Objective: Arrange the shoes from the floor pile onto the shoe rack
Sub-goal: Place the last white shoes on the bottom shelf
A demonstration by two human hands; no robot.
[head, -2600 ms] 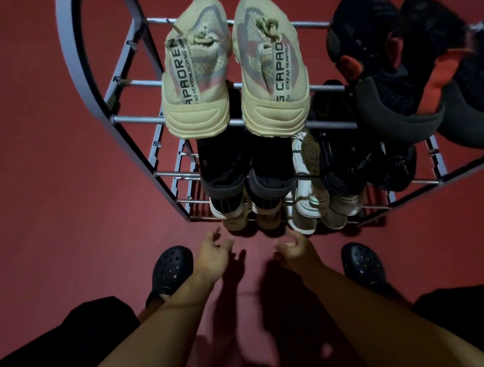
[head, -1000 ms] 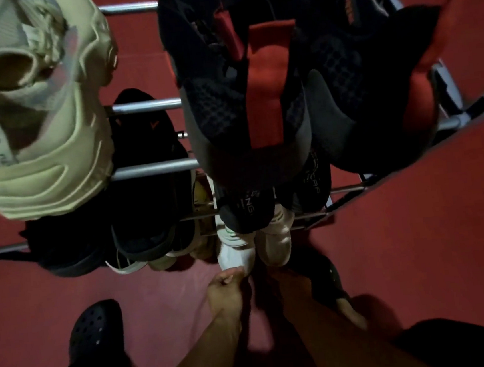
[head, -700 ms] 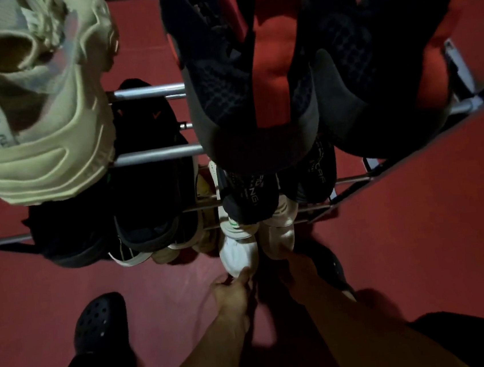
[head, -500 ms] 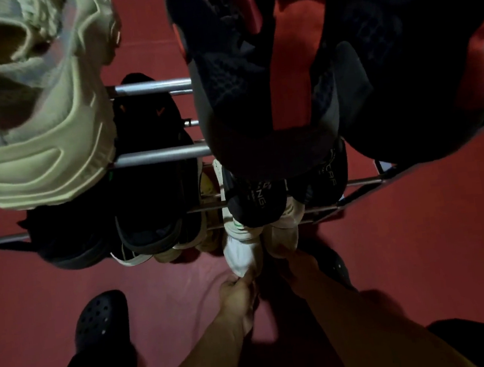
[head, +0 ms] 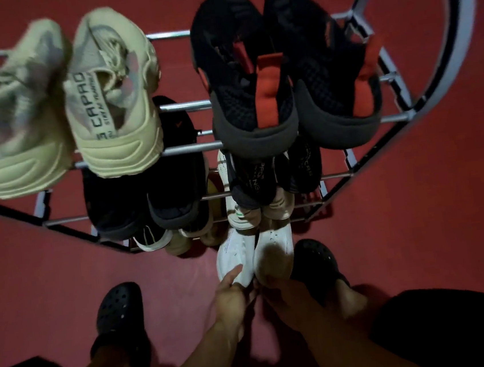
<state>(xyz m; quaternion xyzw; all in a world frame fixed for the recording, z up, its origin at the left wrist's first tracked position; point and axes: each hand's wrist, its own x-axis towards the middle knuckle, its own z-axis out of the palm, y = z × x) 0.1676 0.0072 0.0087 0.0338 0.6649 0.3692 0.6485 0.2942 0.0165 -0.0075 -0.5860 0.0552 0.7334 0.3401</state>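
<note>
A: Our left hand point(head: 231, 296) pinches the left white sneaker point(head: 234, 257) heel; our right hand point(head: 278, 287) grips its mate point(head: 273, 253), lower centre.

B: Let's push both squarely under the shoe rack point(head: 189, 149)'s bottom rail.

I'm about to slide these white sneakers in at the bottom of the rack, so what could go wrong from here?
1. Each hand, left hand and right hand, holds one of the white sneakers only at the heel; such a small grip could slip.
2. The lower tiers of the shoe rack look crowded, so pushing in might knock neighbouring shoes out.
3. The beige sneakers and black-and-red sneakers overhang the top bars; a jolt to the frame could tip them off.
</note>
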